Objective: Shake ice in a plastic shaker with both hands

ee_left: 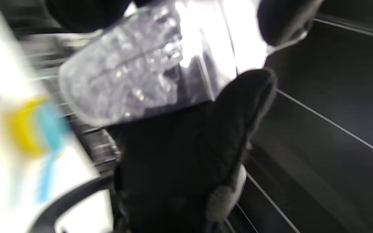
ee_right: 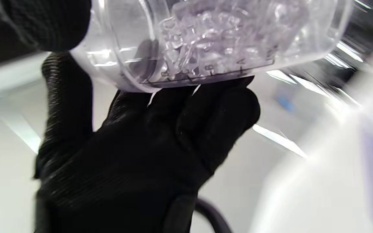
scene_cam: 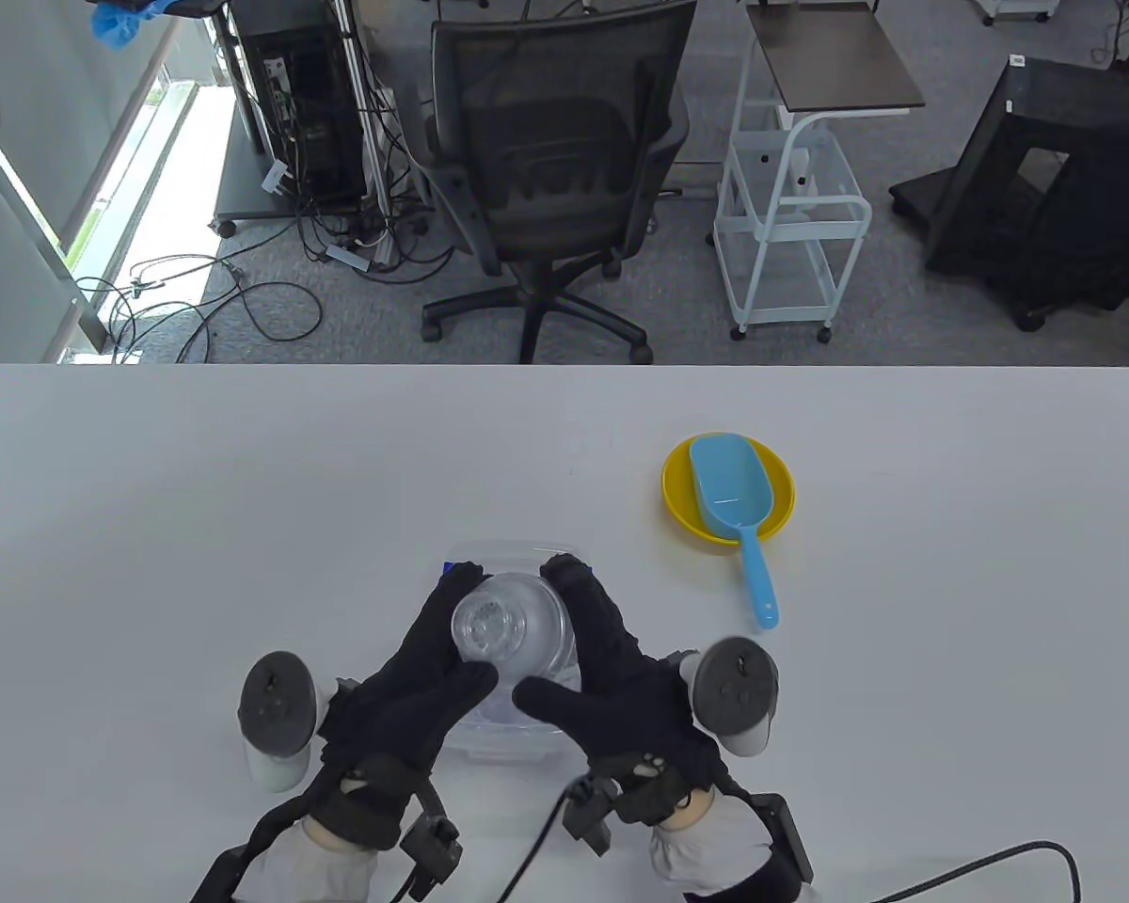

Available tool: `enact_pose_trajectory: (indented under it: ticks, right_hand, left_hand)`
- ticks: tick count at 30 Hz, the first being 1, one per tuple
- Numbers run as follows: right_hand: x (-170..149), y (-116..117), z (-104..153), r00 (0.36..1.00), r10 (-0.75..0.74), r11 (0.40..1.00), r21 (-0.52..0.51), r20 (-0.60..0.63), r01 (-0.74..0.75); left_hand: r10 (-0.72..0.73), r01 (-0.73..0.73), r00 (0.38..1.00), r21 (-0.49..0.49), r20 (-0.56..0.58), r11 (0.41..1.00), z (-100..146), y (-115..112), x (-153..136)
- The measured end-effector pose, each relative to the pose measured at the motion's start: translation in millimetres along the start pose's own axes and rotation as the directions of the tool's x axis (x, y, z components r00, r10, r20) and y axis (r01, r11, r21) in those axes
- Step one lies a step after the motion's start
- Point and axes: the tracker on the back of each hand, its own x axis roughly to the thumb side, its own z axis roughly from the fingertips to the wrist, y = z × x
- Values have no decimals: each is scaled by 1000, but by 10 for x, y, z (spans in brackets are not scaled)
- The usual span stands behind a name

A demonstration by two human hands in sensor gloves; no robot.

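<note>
At the frame's lower centre, the left hand (scene_cam: 433, 673) and right hand (scene_cam: 612, 668) wrap their fingers around the shaker (scene_cam: 508, 628), holding it above a clear tub (scene_cam: 508, 738). Ice (ee_right: 206, 42) fills it, blurred: the shaking looks underway. Next calls for firm grips. Right of centre, farther back, a scoop (scene_cam: 736, 508) lies in a bowl (scene_cam: 682, 508).

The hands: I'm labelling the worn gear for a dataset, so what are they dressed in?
Both the left hand and the right hand wear black knit sensor gloves. A grey-and-white tracker is strapped behind each. Black wrist modules trail black cables; light sleeves show at the wrists.
</note>
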Motion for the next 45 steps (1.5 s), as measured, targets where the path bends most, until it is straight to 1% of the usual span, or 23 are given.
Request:
enact_pose_trajectory:
  ticks: [1,2,3,4,5,6,7,8,9,11,15,18,19,21,24,27,30,32,34,37,41,42,45]
  right_hand:
    - [222,18,0,970,135,988,-95,202,-118]
    - [275,43,15,936,212,975,-122,279,-185]
    - [204,65,15,906,312,950,-125,287,-287]
    - [87,62,13,918,336,942,-95,212,-323]
    - [-133,43,35,949,304,952,17,79,-307]
    - [-222,37,31,971,237,969,64,25,-238]
    - [-292,43,60,992,115,990,85,-58,-110]
    - [-303,52,63,993,64,994,95,-97,-55]
    - [-293,26,48,984,109,989,112,-142,-93]
    - [-213,-25,0,985,135,984,135,-110,-120]
    - [-90,-94,-60,972,217,953,233,-88,-192]
    - [-88,-53,-64,950,304,892,373,-72,-257]
    - [-110,-62,-42,943,325,890,359,-71,-280]
    - [-125,-45,-32,946,316,898,343,-66,-276]
    - [-100,-32,-13,919,394,880,304,-35,-365]
    - [-106,-53,22,903,427,887,212,-34,-411]
    - [-103,-196,51,896,436,899,100,-87,-427]
    - [-126,-334,60,900,415,909,27,-135,-416]
    - [-166,-481,70,905,388,913,-60,-176,-403]
    - [-243,-639,131,884,394,888,-143,-250,-436]
    - [-426,-759,179,854,375,863,-201,-362,-464]
    - [-484,-779,168,847,355,864,-209,-395,-459]
    - [-686,-804,35,797,345,859,-175,-496,-481]
  left_hand:
    - [-7,15,984,-46,180,999,-33,-5,219]
    - [-16,31,967,-58,254,998,-42,-19,342]
    - [-121,130,954,-13,274,991,-24,-3,385]
    - [-206,206,954,25,219,978,-23,18,324]
    - [-288,283,955,71,73,956,-5,82,98]
    - [-225,225,974,59,-4,973,3,100,-51]
    - [-18,19,999,19,-26,1000,32,80,-207]
    - [126,-124,991,32,-48,992,44,59,-251]
    - [150,-142,983,82,-105,986,66,56,-272]
    - [-19,20,999,26,-40,999,18,112,-225]
    - [-121,119,992,-49,-28,992,3,113,-168]
    - [-198,192,979,-118,-47,974,-18,59,-157]
    - [-232,224,971,-124,-52,967,-12,62,-174]
    - [-193,184,979,-124,-65,975,-4,40,-213]
    - [-154,142,984,-132,-88,981,7,36,-290]
    - [-114,102,988,-120,-101,988,17,30,-333]
    - [-221,214,967,-69,-128,974,50,123,-259]
    - [-299,299,939,-26,-172,954,88,246,-235]
    - [-397,414,879,7,-265,910,158,432,-282]
    - [-545,569,759,-43,-357,821,340,704,-374]
    - [-756,784,496,-153,-427,601,674,901,-603]
    - [-779,798,449,-197,-437,570,704,909,-661]
    - [-768,732,431,-314,-473,604,705,904,-802]
